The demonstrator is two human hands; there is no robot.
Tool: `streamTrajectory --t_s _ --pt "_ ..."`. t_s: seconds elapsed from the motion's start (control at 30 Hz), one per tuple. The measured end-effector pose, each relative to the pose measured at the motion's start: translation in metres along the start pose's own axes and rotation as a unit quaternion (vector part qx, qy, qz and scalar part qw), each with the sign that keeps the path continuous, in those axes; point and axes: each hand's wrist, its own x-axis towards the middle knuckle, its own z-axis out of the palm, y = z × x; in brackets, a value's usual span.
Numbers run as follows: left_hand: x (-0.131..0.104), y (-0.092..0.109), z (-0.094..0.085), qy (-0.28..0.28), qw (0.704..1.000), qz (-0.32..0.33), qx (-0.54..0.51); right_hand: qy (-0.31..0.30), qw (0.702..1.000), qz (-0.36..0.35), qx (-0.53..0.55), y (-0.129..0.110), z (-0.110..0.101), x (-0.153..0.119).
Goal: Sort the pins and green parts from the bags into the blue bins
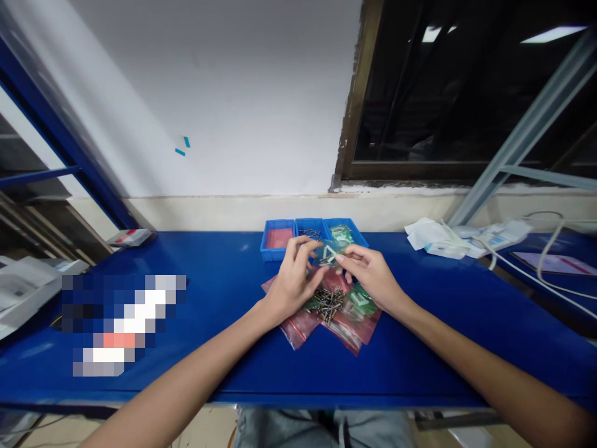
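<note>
Right hand (370, 270) pinches a small clear bag (328, 254) above loose screws (329, 303) and pink bags (298, 328) on a blue surface (224, 264). Left hand (293, 283), fingers curled, meets its other side; whether it grips is unclear.

The counter (433, 280) has a glossy deep-blue top, and beyond its far edge rises a plain greyish-white wall (252, 93) with a cream band (224, 213) along its lower part. Two small teal strips (187, 142) mark the wall left of the middle. Toward the far right corner, a dark window (429, 112) in a brownish frame (357, 93) shows bright white reflections (553, 35); the plaster beside it is ragged. A blue metal post (88, 171) slants up by the far left corner, a grey post (522, 134) by the far right. Pale floor (205, 426) appears below the near edge.
</note>
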Motion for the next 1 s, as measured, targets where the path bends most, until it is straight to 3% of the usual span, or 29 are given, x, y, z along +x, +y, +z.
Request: streamTrajectory --t_s 0.13,0.23,0.4,0.5,0.6,0.7,0.77,0.87,1.0 --pt "-0.003 -0.002 0.000 -0.072 0.997 0.014 0.034 0.007 0.997 0.025 0.073 0.006 0.004 0.001" --pt "-0.005 -0.005 0.001 -0.089 0.995 0.018 0.042 0.010 0.997 0.027 0.070 0.011 0.003 0.002" --pt "0.005 -0.011 0.002 -0.087 0.993 0.063 0.040 0.053 0.995 -0.049 -0.066 0.012 -0.007 0.009" --pt "0.022 -0.015 0.008 -0.122 0.984 0.116 0.052 0.090 0.981 -0.090 -0.143 0.012 -0.020 0.017" --pt "0.044 -0.018 0.022 -0.119 0.986 0.116 0.021 0.128 0.976 -0.096 -0.150 0.016 -0.037 0.033" --pt "0.066 -0.024 0.041 -0.091 0.992 0.083 -0.021 0.148 0.978 -0.075 -0.130 0.022 -0.055 0.058" --pt "0.080 -0.030 0.054 -0.083 0.996 0.020 -0.013 0.154 0.974 -0.051 -0.159 0.027 -0.065 0.077" --pt "0.099 -0.045 0.069 -0.119 0.988 -0.086 0.054 0.162 0.943 -0.017 -0.290 0.034 -0.073 0.102" --pt "0.113 -0.061 0.074 -0.137 0.980 -0.118 0.081 0.130 0.906 -0.007 -0.403 0.044 -0.073 0.124"
